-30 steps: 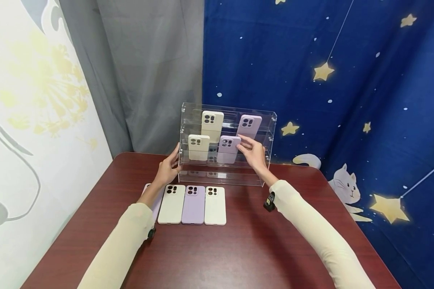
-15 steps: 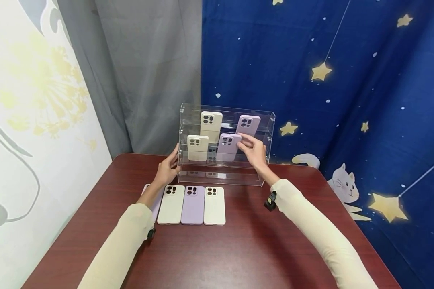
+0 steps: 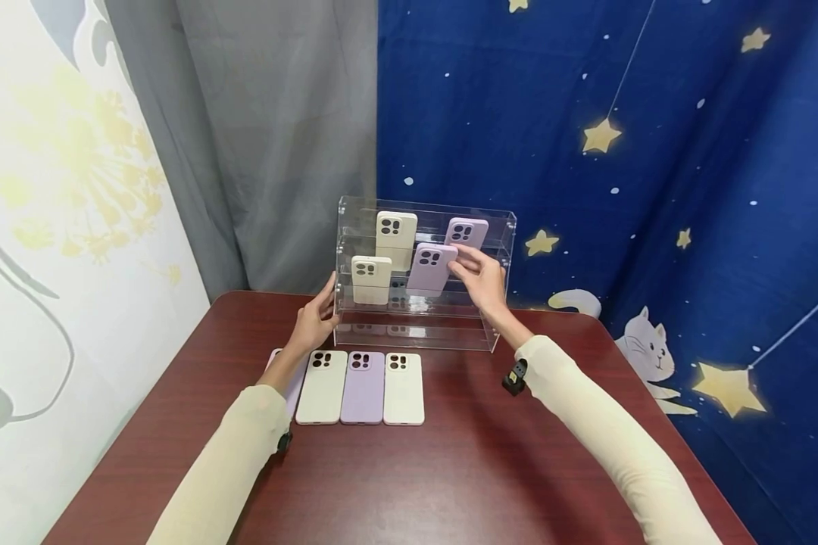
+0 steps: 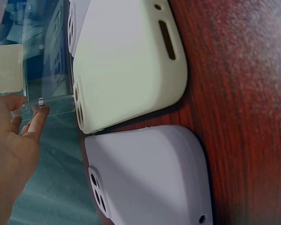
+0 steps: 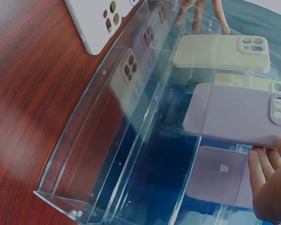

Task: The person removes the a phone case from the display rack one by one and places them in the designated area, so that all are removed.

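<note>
My right hand [image 3: 484, 284] pinches a light purple phone case [image 3: 428, 276] by its right edge, thumb in front. In the right wrist view that case [image 5: 234, 112] lies in front of the shelves, tilted a little. My left hand [image 3: 311, 325] grips the left side panel of a clear acrylic tiered display stand [image 3: 443, 338]; in the left wrist view the thumb and fingers hold the panel's edge. On the stand stand a cream case [image 3: 371, 284] lower left, another cream case [image 3: 395, 235] above it, and a purple case [image 3: 473, 229] upper right, partly behind my right hand.
Before the stand, a row of cases lies on the red-brown table [image 3: 450, 469]: a purple case [image 3: 295, 393] partly under my left forearm, a cream case [image 3: 322, 390], a purple case [image 3: 363, 393] and a cream case [image 3: 404, 393]. Curtains [image 3: 300, 113] hang behind.
My right hand has raised the purple case slightly up from its tier and tilted it. The left hand stays on the stand's side. The head view has shifted slightly.
</note>
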### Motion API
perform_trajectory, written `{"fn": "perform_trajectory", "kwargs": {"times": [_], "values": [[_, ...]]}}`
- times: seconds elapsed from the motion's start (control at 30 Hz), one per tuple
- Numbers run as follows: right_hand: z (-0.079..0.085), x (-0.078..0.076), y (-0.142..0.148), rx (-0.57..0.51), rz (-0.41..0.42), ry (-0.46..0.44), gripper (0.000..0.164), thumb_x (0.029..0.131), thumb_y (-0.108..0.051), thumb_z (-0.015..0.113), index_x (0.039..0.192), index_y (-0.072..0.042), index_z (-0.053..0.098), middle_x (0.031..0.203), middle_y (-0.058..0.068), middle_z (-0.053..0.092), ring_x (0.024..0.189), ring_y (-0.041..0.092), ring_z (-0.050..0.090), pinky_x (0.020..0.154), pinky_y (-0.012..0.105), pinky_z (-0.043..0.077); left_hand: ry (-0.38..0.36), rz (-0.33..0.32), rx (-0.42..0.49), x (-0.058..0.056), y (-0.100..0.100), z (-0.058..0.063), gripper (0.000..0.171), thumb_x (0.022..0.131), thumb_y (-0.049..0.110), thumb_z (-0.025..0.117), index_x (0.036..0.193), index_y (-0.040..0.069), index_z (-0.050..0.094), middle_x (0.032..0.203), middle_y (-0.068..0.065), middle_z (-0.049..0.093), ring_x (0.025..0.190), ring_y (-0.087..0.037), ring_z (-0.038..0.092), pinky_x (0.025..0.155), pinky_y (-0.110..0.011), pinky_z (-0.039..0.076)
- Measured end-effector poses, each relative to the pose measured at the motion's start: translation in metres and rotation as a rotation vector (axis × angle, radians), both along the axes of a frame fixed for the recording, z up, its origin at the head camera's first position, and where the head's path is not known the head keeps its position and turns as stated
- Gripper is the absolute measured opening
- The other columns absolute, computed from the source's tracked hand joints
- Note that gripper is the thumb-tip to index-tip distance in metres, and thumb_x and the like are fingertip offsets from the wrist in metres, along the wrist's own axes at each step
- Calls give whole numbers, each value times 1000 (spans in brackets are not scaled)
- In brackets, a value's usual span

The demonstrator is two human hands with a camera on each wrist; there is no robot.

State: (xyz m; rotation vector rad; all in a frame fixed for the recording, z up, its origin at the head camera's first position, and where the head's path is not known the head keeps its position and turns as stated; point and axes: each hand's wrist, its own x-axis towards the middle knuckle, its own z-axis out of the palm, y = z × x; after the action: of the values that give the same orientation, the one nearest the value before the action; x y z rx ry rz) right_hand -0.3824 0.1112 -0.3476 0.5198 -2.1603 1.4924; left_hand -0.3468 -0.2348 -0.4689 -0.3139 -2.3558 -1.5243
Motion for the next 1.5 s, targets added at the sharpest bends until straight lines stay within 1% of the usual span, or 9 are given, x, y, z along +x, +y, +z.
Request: {"fn": "perform_trajectory", "kwargs": {"times": [0.37, 0.47, 0.63, 0.77, 0.87, 1.03, 1.2, 1.33, 1.5], "values": [[13, 4, 6, -11, 11, 36, 38, 92, -12, 81, 130, -13, 75, 116, 18, 75, 106, 28, 75, 87, 28, 62, 23, -14, 16, -1, -1, -2, 97, 92, -20, 59, 166, 31, 24, 156, -24, 43, 133, -45, 54, 102, -49, 54], [16, 8, 7, -6, 0, 33, 38, 92, -12, 81, 131, -14, 75, 116, 19, 75, 106, 28, 75, 88, 29, 62, 20, -11, 15, -1, 0, -2, 97, 92, -20, 59, 166, 32, 24, 157, -22, 43, 134, -44, 54, 102, -48, 54], [20, 11, 11, 1, -14, 36, 40, 93, -14, 80, 133, -15, 74, 116, 18, 75, 106, 28, 75, 90, 32, 62, 44, -15, 13, -3, -1, -2, 97, 91, -21, 59, 167, 28, 23, 155, -26, 44, 132, -48, 54, 102, -49, 53], [20, 12, 14, 4, -14, 37, 41, 93, -16, 81, 133, -17, 73, 116, 17, 75, 106, 27, 75, 90, 33, 62, 32, -5, 8, -2, -1, -2, 97, 92, -20, 59, 167, 30, 23, 156, -24, 44, 133, -46, 54, 102, -48, 54], [20, 13, 17, 19, -19, 43, 43, 93, -16, 81, 135, -19, 73, 114, 16, 76, 105, 26, 75, 90, 33, 62, 20, 3, 2, -2, -1, -2, 96, 93, -18, 60, 166, 32, 23, 156, -22, 44, 135, -43, 54, 103, -47, 54], [17, 16, 23, 47, -19, 48, 47, 93, -17, 81, 138, -23, 70, 109, 14, 78, 97, 25, 77, 85, 29, 63, 34, 3, -9, -1, 0, -3, 96, 92, -19, 60, 167, 28, 22, 156, -24, 44, 134, -45, 54, 103, -49, 53], [11, 19, 28, 48, 5, 15, 47, 92, -16, 82, 137, -25, 71, 108, 15, 78, 91, 29, 78, 77, 22, 63, 49, 3, -20, -1, 0, -5, 95, 92, -20, 59, 167, 25, 22, 154, -26, 44, 132, -47, 54, 101, -51, 53], [4, 22, 34, 68, 35, -10, 47, 92, -15, 81, 137, -24, 71, 107, 16, 78, 88, 34, 78, 75, 23, 64, 64, -4, -18, -1, 0, -5, 94, 92, -21, 57, 167, 22, 22, 154, -28, 44, 131, -49, 54, 101, -52, 53], [-6, 27, 39, 119, 47, -55, 47, 93, -17, 81, 138, -24, 70, 104, 13, 79, 84, 31, 79, 74, 24, 64, 54, -12, 3, 0, -1, -3, 94, 92, -20, 58, 167, 25, 23, 155, -27, 43, 132, -50, 53, 101, -52, 52]]}}
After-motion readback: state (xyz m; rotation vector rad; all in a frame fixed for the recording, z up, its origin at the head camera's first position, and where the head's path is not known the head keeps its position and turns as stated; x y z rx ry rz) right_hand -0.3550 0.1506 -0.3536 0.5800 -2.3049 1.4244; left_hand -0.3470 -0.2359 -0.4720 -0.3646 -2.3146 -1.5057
